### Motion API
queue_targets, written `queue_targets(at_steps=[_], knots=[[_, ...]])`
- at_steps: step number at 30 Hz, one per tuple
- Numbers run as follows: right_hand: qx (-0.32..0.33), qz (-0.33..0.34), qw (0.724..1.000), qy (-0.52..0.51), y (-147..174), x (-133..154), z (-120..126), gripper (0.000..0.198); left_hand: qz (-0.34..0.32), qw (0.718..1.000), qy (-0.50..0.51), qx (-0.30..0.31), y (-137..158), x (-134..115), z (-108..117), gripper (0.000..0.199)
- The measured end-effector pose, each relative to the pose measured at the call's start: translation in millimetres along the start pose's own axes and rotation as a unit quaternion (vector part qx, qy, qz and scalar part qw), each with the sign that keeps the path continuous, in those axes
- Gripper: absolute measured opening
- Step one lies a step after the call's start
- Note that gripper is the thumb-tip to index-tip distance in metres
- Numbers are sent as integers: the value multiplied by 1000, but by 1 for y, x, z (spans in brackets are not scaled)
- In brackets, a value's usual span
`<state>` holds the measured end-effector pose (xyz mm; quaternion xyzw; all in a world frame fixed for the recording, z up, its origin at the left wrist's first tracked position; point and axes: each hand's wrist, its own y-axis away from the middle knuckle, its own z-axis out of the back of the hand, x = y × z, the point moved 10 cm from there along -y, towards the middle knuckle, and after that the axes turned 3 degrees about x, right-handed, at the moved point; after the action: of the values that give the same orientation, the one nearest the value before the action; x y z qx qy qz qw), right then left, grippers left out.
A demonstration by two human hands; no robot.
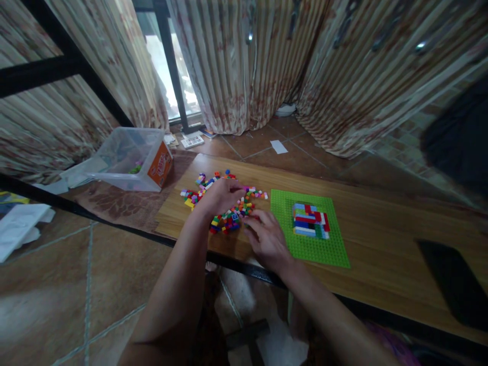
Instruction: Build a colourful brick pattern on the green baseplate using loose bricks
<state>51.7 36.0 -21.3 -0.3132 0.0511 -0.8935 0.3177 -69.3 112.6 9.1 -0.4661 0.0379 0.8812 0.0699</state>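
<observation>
Many small coloured toy bricks (224, 223) lie in a loose pile on the wooden table. My left hand (221, 195) reaches over the pile, palm down. Its fingers point right and are a little apart, with no brick visible in them. At the pile's right edge, my right hand (269, 241) has its thumb and fingers drawn together; whatever is between the tips is too small to make out. Right of that hand lies a green baseplate (282, 203), bearing a low build of red, white and blue bricks (310, 221).
A clear plastic bin (125, 152) with an orange label stands beyond the table's left end. A dark flat object (452, 279) rests on the wooden table (381, 239) at right. Papers (278, 147) lie on the tiled floor, before striped curtains (236, 66).
</observation>
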Motion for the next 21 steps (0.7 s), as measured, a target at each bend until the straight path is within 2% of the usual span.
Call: queue_targets(at_steps=[5,13,17,21], knots=[[15,8,999,32,-7,13,-15,24,6,1000,-12,6,1,0,-2,23],[-8,3,999,30,-10,15,-14,16,-17,999,-42,16,-3,6,-2,24],[-44,-7,999,5,-10,13,4,12,-27,997,-58,32,-4,0,-7,27],[-96,-60,994,4,-2,-4,44,10,-28,998,-41,37,-5,-7,-13,26]])
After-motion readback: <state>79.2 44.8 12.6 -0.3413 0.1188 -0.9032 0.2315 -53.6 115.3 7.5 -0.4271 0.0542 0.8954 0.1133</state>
